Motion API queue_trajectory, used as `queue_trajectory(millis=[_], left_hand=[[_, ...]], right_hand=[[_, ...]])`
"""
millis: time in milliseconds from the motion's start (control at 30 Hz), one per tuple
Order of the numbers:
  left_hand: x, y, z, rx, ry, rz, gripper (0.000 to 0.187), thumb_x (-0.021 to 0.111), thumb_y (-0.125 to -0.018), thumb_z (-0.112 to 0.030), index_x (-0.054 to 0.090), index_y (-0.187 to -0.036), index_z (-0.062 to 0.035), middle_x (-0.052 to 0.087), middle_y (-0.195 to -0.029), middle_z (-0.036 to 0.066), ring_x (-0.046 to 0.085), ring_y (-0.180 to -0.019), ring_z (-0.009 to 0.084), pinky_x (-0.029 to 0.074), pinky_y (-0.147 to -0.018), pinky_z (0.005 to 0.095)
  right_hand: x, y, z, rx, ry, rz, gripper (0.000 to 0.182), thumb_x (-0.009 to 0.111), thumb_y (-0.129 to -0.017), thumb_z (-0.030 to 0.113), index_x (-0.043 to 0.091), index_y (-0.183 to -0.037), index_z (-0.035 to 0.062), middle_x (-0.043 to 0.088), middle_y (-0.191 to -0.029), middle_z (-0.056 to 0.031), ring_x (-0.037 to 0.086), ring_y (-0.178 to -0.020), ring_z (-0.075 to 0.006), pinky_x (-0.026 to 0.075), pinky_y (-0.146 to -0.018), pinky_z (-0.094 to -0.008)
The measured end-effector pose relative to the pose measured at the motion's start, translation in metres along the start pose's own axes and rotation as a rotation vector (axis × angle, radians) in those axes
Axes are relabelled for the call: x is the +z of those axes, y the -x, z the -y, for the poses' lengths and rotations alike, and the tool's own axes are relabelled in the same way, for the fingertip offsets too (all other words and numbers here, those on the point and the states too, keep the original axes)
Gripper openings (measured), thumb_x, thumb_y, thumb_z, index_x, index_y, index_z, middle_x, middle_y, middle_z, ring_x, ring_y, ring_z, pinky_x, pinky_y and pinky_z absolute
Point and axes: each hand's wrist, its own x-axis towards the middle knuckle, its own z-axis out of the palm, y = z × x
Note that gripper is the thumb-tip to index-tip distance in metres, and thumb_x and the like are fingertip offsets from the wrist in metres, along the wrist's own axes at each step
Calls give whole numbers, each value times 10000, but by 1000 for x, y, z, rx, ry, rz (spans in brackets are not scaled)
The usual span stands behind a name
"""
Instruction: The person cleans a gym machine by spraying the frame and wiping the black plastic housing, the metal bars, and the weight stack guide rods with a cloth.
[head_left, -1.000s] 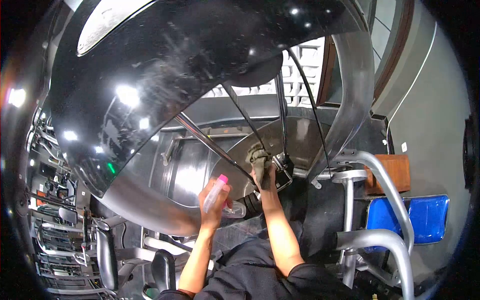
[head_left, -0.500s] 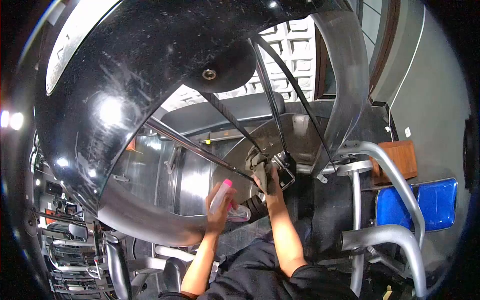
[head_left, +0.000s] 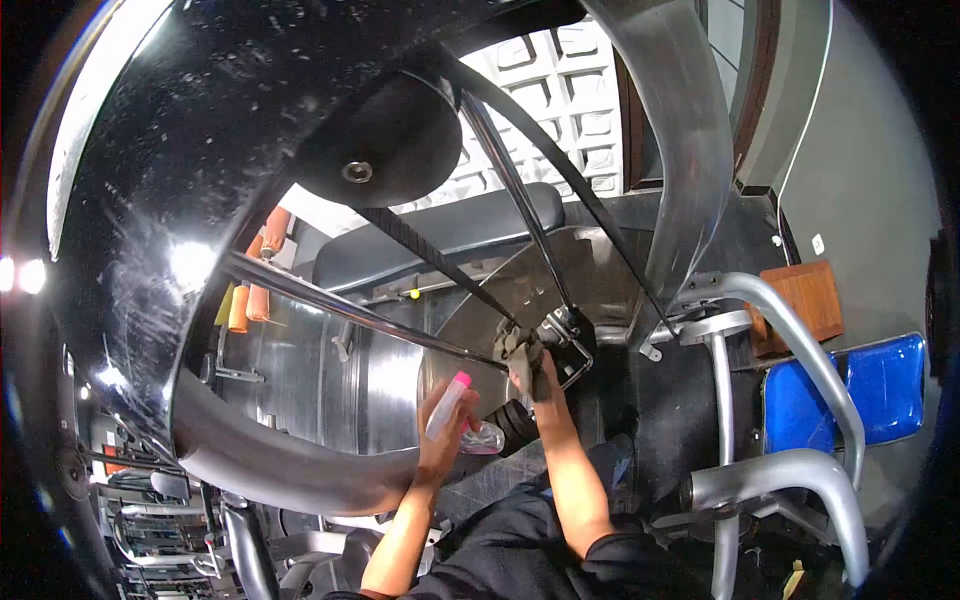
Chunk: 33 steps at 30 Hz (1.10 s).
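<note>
My left hand (head_left: 436, 428) is wrapped around a clear spray bottle (head_left: 482, 438) with pink parts, held low inside the frame of a gym machine. To its right, my right hand (head_left: 541, 381) grips a crumpled grey-brown cloth (head_left: 518, 350). The cloth lies at the lower end of a black belt (head_left: 440, 256), close to the metal fitting (head_left: 566, 324) where guide rods come down. One shiny guide rod (head_left: 360, 311) runs in from the left toward the cloth. Part of the right fingers is hidden behind the fabric.
A large glossy black cover (head_left: 130, 180) with a round pulley disc (head_left: 385, 140) arches overhead. Curved grey frame tubes (head_left: 300, 475) surround my arms. At right stand silver tubes (head_left: 790, 465), a blue seat (head_left: 880, 395) and a wooden box (head_left: 805, 300).
My view has shifted, so the black cover and pulley sit further left and orange rolls show at left. Both hands keep their hold on bottle and cloth, slightly lower in view.
</note>
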Motion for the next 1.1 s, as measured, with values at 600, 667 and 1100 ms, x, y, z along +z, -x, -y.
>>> queue_trajectory(millis=[600,667,1100], left_hand=[[10,-9,-11,43,-74,-18,288,596,-988,-317,613,-940,-33,530,-775,2,528,-632,90,446,-580,256],[9,-12,-8,69,-36,-24,296,593,-988,-326,614,-941,-35,535,-774,0,529,-630,88,440,-573,252],[11,-14,-61,328,56,-448,170,635,-910,-175,624,-843,-19,565,-685,24,535,-531,94,416,-488,250]], right_hand=[[16,37,8,-174,901,-458,351,613,-879,340,640,-1062,42,651,-1016,-92,634,-892,-188,551,-793,-317],[50,39,-20,-146,1407,-707,356,623,-871,322,652,-1071,29,663,-1013,-89,637,-879,-181,553,-788,-321],[212,-15,-189,340,1925,-490,342,593,-940,356,678,-1079,55,713,-912,-6,654,-706,-96,525,-656,-241]])
